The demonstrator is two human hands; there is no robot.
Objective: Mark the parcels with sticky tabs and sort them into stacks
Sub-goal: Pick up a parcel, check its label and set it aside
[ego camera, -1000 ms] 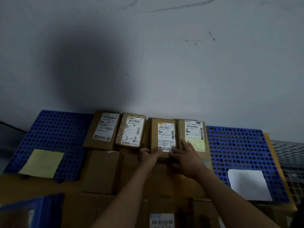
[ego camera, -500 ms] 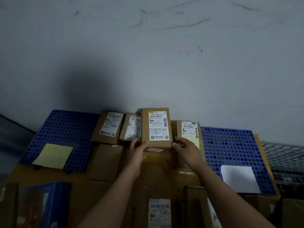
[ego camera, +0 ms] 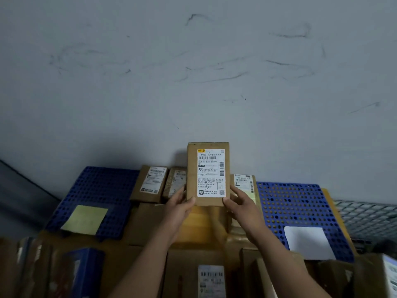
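- While both hands hold it, the brown parcel [ego camera: 207, 173] stands up straight between the fingers, with its white label [ego camera: 210, 173] facing the person
- The left hand [ego camera: 179, 208] grips the low left edge of the brown parcel; the thumb lies on the front and the other fingers curl round the side
- The right hand [ego camera: 242, 206] grips the low right edge the same way, with the thumb on the front by the corner of the white label and the fingers curled round the side
- Just above the two thumbs, the white label shows black bars, small print and some pen marks
- Just past the left fingers, the first flat parcel [ego camera: 150, 182] and the second flat parcel [ego camera: 175, 182] lie side by side, each with a label on top
- Just past the right fingers, the third flat parcel [ego camera: 245, 184] lies flat, and the hand hides part of it
- Well out to the left of the left fingers lies the left blue mat [ego camera: 101, 190], full of holes, with a yellow sheet [ego camera: 84, 219] on it
- Out to the right of the right fingers lies the right blue mat [ego camera: 296, 205], with a white sheet [ego camera: 307, 241] on its near part
- Past the right blue mat, a wire rack [ego camera: 369, 218] shows at the edge
- Below the wrists, closer to the person, sit more brown boxes; the near box [ego camera: 211, 280] between the two arms has a label with bars
- Behind the fingertips and the parcels rises a grey wall [ego camera: 193, 82] with dark scuff marks
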